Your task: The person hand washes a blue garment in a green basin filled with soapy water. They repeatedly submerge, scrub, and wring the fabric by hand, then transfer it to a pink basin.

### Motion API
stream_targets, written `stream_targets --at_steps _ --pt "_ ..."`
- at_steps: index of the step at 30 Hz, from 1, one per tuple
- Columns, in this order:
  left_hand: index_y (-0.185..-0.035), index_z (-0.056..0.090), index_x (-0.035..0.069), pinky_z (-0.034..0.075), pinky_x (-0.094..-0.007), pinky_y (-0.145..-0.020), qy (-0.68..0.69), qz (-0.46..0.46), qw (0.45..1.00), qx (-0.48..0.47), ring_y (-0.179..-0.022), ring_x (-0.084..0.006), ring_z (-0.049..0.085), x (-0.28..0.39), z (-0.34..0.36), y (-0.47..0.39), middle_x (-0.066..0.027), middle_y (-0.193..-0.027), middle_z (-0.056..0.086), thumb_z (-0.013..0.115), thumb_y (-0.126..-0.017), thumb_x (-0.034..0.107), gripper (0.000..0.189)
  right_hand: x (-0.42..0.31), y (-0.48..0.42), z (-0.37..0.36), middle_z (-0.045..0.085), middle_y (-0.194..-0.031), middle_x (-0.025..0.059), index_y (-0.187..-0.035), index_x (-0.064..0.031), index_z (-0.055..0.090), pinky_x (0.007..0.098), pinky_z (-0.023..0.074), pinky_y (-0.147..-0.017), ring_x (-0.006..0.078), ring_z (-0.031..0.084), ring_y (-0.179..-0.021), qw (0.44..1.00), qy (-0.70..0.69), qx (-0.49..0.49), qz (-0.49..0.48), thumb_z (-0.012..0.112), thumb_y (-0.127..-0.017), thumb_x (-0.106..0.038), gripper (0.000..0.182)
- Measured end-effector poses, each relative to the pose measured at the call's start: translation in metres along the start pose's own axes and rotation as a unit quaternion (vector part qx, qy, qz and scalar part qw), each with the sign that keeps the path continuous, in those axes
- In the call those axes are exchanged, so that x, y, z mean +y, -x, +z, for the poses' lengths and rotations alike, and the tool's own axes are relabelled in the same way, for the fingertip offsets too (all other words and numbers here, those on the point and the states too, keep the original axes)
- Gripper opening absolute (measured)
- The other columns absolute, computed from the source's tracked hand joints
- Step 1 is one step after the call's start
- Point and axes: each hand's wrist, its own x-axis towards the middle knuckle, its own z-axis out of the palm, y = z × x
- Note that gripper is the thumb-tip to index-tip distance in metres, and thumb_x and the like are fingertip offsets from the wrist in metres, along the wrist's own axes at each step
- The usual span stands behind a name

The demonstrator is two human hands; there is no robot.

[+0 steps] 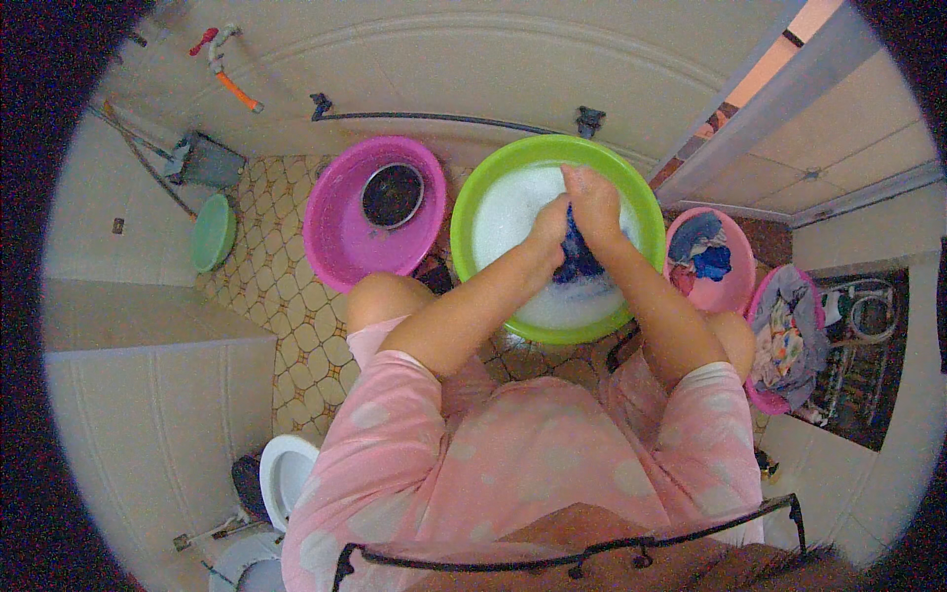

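A green plastic basin (462, 251) full of white suds stands on the floor before me. Over its middle, my left hand (553, 229) and my right hand (592, 200) are close together, both gripping a dark blue cloth (577, 255). The lower part of that cloth hangs down into the soapy water. The fingertips are partly hidden by the backs of the hands and the cloth.
Left of the green basin sits a magenta basin (348, 244) holding a dark round pan-like container (392, 195). On the right, a pink basin (729, 292) and a magenta-rimmed tub hold clothes (784, 340). A toilet seat (285, 477) is at lower left; a mint basin (213, 233) leans by the wall.
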Motion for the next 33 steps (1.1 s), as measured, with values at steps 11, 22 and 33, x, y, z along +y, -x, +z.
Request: stream_targets --at_steps 11,22,33 --pt "-0.098 0.055 0.007 0.042 -0.0342 -0.073 -0.138 0.032 0.988 0.068 -0.082 -0.0184 0.055 0.005 -0.011 -0.005 -0.0074 -0.092 0.058 0.044 -0.085 0.037 0.035 0.019 -0.006 0.012 0.058 -0.075 0.0174 -0.076 -0.0024 0.056 0.0427 0.042 -0.063 0.034 0.055 -0.07 0.994 0.096 -0.03 -0.034 0.044 -0.085 -0.028 0.03" --pt "-0.101 0.047 0.013 0.044 -0.0351 -0.057 -0.317 0.11 0.909 0.248 -0.071 -0.0224 0.054 -0.002 -0.128 -0.076 -0.0129 -0.081 0.056 0.055 -0.08 0.021 0.024 0.086 0.022 0.068 0.056 -0.097 0.0221 -0.101 -0.0019 0.05 0.0404 0.0416 -0.078 0.0365 0.053 -0.092 0.976 -0.012 -0.193 0.103 0.057 -0.076 -0.029 0.037" --pt "-0.114 0.044 0.006 0.046 -0.0368 -0.068 -0.139 0.001 0.988 0.063 -0.089 -0.0223 0.053 0.011 -0.057 -0.035 -0.0132 -0.107 0.051 0.048 -0.083 0.03 0.039 0.018 0.018 0.035 0.055 -0.099 0.0248 -0.099 -0.0003 0.053 0.0435 0.0432 -0.079 0.0342 0.055 -0.092 0.987 -0.087 -0.136 -0.017 0.042 -0.083 -0.025 0.032"
